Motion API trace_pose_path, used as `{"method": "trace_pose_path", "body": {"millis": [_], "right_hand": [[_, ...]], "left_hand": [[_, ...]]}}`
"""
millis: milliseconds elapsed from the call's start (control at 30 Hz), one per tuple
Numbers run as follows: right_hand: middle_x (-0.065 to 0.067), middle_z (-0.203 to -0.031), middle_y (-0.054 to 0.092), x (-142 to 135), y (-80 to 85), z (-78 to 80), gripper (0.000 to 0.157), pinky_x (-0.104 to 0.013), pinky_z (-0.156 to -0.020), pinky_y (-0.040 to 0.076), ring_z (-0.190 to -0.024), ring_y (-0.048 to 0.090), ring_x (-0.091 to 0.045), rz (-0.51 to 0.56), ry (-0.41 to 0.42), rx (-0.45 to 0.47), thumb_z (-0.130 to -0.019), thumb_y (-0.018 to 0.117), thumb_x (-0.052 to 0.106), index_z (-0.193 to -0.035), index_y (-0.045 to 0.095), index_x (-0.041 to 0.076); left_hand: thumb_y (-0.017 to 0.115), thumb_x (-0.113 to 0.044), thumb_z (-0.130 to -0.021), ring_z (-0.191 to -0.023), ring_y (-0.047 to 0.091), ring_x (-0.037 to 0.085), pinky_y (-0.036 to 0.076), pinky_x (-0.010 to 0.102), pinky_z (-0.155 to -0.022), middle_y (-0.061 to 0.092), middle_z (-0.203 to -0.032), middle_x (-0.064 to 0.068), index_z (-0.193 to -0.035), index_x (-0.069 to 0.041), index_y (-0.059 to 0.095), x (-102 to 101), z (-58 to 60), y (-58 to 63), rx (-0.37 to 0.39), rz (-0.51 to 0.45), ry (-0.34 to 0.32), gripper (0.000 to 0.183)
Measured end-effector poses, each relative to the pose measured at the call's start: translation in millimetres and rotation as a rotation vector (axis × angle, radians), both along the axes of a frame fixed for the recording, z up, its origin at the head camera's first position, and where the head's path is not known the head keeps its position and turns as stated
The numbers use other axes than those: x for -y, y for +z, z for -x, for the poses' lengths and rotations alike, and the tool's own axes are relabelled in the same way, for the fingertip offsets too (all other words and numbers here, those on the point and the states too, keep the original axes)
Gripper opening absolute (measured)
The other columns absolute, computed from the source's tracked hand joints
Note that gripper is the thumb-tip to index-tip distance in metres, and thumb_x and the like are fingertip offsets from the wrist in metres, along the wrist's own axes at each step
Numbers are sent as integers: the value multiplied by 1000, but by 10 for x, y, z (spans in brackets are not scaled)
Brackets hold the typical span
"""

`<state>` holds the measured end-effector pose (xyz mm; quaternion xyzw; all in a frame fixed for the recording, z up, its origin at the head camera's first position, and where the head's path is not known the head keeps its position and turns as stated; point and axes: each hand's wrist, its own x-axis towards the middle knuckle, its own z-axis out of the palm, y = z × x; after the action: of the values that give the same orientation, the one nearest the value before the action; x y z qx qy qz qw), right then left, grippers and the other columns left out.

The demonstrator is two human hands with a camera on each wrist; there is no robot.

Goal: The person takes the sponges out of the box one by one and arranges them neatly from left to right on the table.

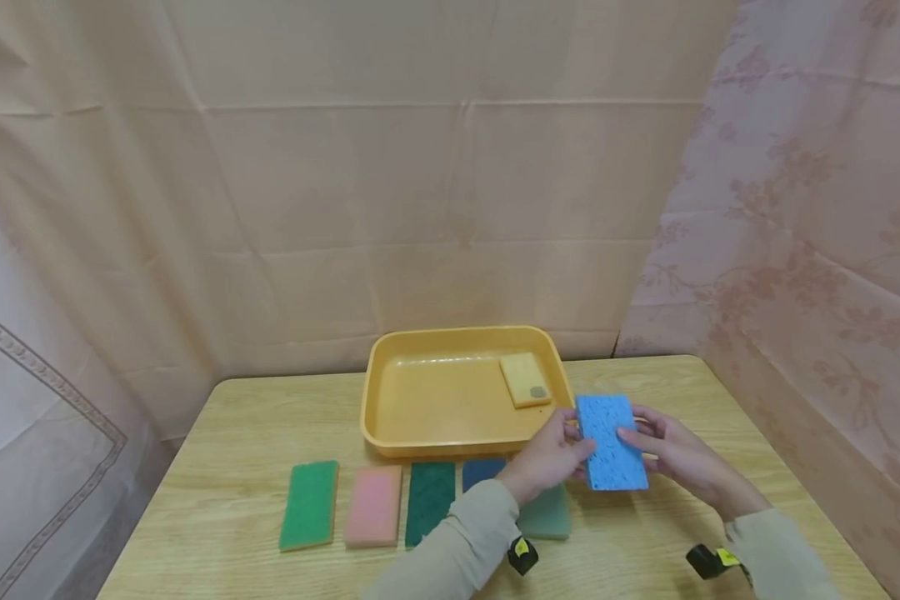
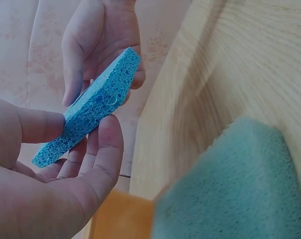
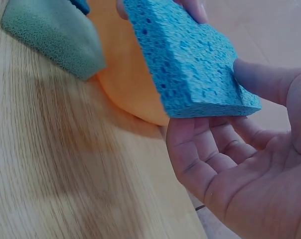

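A bright blue porous sponge [image 1: 609,443] is held up above the right part of the table, in front of the tray. My left hand [image 1: 546,457] pinches its left edge, thumb on the near face and fingers behind. The right hand [image 1: 686,462] grips the opposite edge, its thumb [image 3: 267,82] pressed on the face and the fingers [image 3: 215,144] underneath. In the left wrist view the sponge [image 2: 90,109] shows its pitted narrow side between both hands. A pale green sponge [image 1: 546,512] lies on the table just below the left hand.
A yellow tray [image 1: 371,400] stands at the table's back, with a pale yellow sponge [image 1: 521,375] inside at its right. Along the front lie a green sponge [image 1: 309,504], a pink one [image 1: 373,507], a dark green one [image 1: 429,500] and a dark blue one [image 1: 482,472], partly hidden by the left arm.
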<state>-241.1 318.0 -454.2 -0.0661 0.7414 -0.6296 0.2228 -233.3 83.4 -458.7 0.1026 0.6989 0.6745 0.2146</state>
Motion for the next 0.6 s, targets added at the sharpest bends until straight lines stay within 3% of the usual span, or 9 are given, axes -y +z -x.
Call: {"method": "trace_pose_path", "body": {"millis": [433,600], "right_hand": [[-25,-147,43,-80,-23,-44,81,-47,-101,50,-122,54,-20,-63,-3,21,-106,56,26,-157,2,-4],[-16,-136,53,-104,-47,-47,73,-43,-95,54,-116,60,-19,-19,42,16,-107,53,23,-155,5,-5]], "left_hand": [[61,-15,-103,-85,64,15,59,43,-80,59,-106,-3,-143,-17,44,-24,-81,-70,-4,-10,-42,43],[61,-15,-103,-85,64,15,59,44,-80,58,-107,-3,-144,-16,43,-36,-100,-99,-3,-5,-37,44]]}}
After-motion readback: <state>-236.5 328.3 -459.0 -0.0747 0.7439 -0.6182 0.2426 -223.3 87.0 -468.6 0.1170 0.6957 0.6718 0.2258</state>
